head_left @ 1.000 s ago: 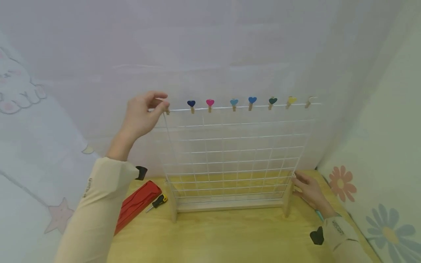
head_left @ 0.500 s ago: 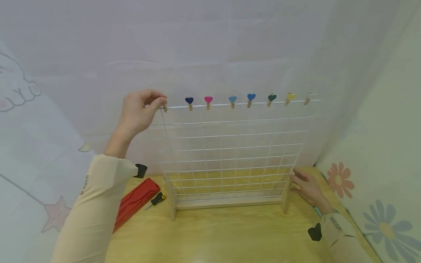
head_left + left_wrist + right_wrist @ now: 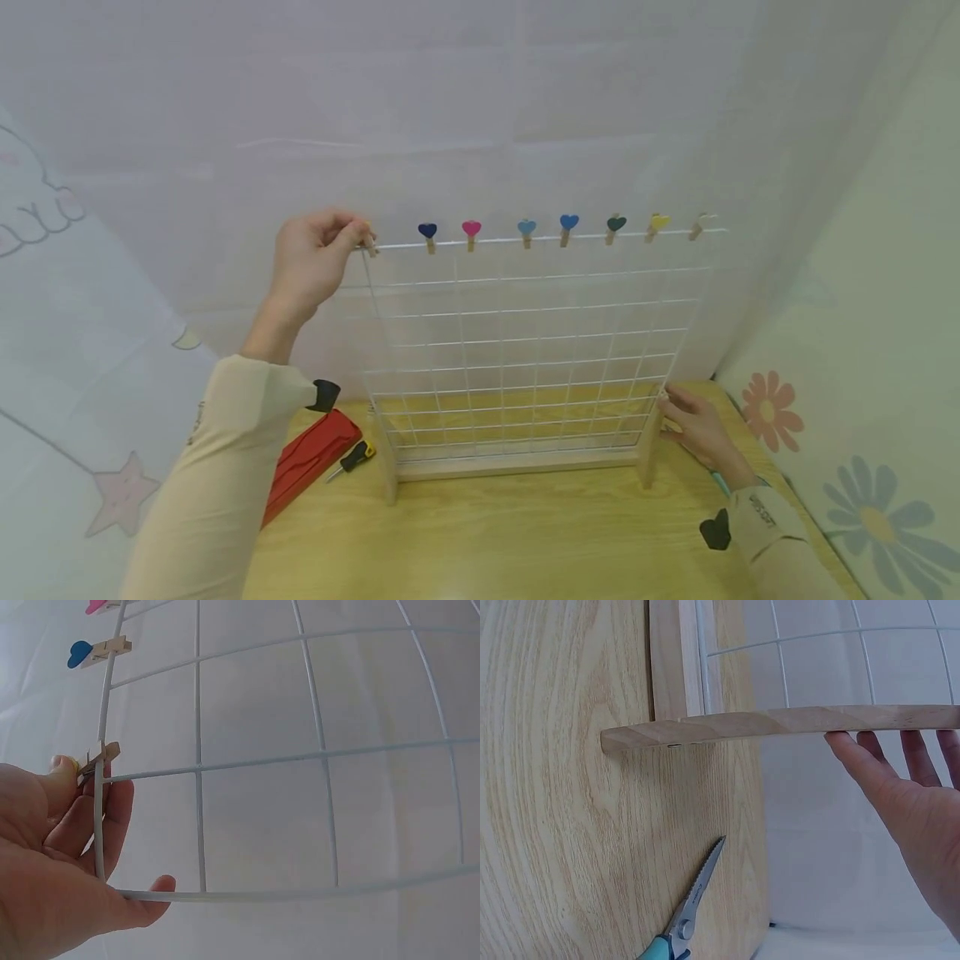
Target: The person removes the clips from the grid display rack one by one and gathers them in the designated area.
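Left hand point(image 3: 311, 258) has a small wooden clothespin point(image 3: 94, 759) pinched between the digit tips, up near the left end of the top wire of a white wire grid point(image 3: 528, 364). Clothespin lies right at the tips, not deep in the palm; its clamping end crosses the top wire, just right of the first inner wire in from the left edge. Heart mostly hidden by the fingers, a bit of yellow shows. Other fingers of this hand curl below the clip; another fingertip lies at the grid's left side wire, contact there unclear.

Right of the pinch, same top wire, left to right: navy heart clip point(image 3: 427, 231), pink heart clip point(image 3: 471, 228), light blue heart clip point(image 3: 527, 227), blue heart clip point(image 3: 569, 222), dark green heart clip point(image 3: 617, 223), yellow heart clip point(image 3: 659, 222), white heart clip point(image 3: 703, 222). Navy one is nearest the left hand, apart from it.

Right hand point(image 3: 701, 429), low on the right: fingers extended, slightly spread, tips touching the outer side of the stand's right upright point(image 3: 727, 726). Well apart from the pinched clip.

Grid stands in the wooden stand point(image 3: 517, 468), on the wood-grain table point(image 3: 487, 542). Left of stand: red case point(image 3: 315, 450), screwdriver point(image 3: 352, 458) just beside it, shaft toward near left. Right of stand: teal-handled scissors point(image 3: 694, 892), tip pointing far, handle near.
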Available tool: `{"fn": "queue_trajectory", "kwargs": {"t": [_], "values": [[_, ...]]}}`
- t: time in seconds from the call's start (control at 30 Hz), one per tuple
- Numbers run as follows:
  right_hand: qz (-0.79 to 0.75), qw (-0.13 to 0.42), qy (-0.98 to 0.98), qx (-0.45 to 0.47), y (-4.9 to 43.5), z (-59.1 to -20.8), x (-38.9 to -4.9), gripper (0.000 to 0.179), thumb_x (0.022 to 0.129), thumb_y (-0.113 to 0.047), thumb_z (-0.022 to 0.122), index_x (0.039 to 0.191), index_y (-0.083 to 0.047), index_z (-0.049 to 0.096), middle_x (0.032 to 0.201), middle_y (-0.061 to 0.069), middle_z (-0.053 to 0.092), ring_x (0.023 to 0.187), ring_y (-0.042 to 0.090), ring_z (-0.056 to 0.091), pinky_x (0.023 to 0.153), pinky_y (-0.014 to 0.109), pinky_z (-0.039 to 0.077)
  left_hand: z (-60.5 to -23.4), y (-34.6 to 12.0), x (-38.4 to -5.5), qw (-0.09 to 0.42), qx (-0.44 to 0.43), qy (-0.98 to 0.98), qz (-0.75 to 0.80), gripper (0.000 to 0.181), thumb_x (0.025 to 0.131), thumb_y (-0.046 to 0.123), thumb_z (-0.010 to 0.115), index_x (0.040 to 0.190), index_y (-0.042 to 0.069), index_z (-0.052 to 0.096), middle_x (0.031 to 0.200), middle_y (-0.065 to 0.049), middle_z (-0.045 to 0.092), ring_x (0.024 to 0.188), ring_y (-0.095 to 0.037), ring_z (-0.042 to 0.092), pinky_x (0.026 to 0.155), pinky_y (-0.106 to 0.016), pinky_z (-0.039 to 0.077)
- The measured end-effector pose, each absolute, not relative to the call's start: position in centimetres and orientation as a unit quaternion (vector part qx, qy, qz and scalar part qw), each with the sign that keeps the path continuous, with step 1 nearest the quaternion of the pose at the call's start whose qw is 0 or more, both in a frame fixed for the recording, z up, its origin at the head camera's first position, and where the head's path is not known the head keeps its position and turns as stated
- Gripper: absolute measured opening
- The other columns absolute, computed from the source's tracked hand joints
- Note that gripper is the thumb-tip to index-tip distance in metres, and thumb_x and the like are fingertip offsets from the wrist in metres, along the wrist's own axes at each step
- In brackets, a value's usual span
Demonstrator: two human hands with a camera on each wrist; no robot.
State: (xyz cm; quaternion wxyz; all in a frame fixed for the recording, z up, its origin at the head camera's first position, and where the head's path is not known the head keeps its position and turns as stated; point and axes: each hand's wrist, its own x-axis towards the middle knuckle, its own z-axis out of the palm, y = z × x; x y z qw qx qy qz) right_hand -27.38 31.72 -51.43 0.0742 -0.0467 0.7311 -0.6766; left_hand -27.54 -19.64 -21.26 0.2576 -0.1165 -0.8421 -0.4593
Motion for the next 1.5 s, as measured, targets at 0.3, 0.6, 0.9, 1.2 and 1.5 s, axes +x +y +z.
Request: {"fn": "queue_trajectory", "kwargs": {"t": [0.3,0.6,0.9,1.2,1.5], "values": [[-0.670,0.075,0.737,-0.045,31.4,-51.2,-27.4,0.072,0.102,-0.023,0.050,0.150,0.006,0.005,0.154,0.032,0.005,0.135,0.047,0.020,0.095,0.048,0.046,-20.2,-20.1,-27.0,0.295,-0.110,-0.768,-0.558,0.019,0.093,0.022,0.065,0.096,0.005,0.072,0.079,0.011,0.069,0.080,-0.006,0.057,0.058,-0.022,0.029],[-0.664,0.069,0.744,-0.037,31.5,-51.4,-27.1,0.071,0.102,-0.025,0.049,0.150,0.006,0.007,0.153,0.033,0.009,0.131,0.038,0.033,0.094,0.047,0.046,-19.9,-21.6,-24.3,0.298,-0.211,-0.688,-0.627,0.016,0.091,0.009,0.065,0.104,0.001,0.070,0.089,-0.003,0.070,0.082,-0.016,0.063,0.078,-0.019,0.049],[-0.670,0.074,0.737,-0.051,31.9,-51.6,-27.4,0.073,0.102,-0.026,0.048,0.150,0.006,0.003,0.155,0.030,0.000,0.138,0.049,0.014,0.096,0.051,0.044,-23.6,-23.8,-21.1,0.217,-0.204,-0.639,-0.709,0.019,0.091,0.001,0.063,0.107,-0.008,0.066,0.090,-0.010,0.068,0.077,-0.017,0.066,0.071,-0.022,0.055],[-0.669,0.070,0.739,-0.047,31.9,-51.6,-27.6,0.073,0.102,-0.028,0.049,0.150,0.005,0.005,0.154,0.030,0.005,0.136,0.049,0.017,0.094,0.050,0.046,-30.3,-26.5,-19.8,0.142,-0.142,-0.687,-0.698,0.018,0.094,0.005,0.061,0.109,0.001,0.069,0.093,-0.002,0.069,0.079,-0.011,0.065,0.071,-0.021,0.054],[-0.672,0.073,0.736,-0.034,31.7,-51.4,-27.3,0.072,0.102,-0.025,0.050,0.150,0.004,0.005,0.155,0.030,0.001,0.139,0.047,0.014,0.097,0.049,0.043,-37.9,-26.8,-19.8,0.060,-0.069,-0.780,-0.619,0.022,0.095,0.017,0.061,0.113,0.005,0.068,0.091,0.007,0.069,0.078,-0.009,0.064,0.071,-0.021,0.054]]}}
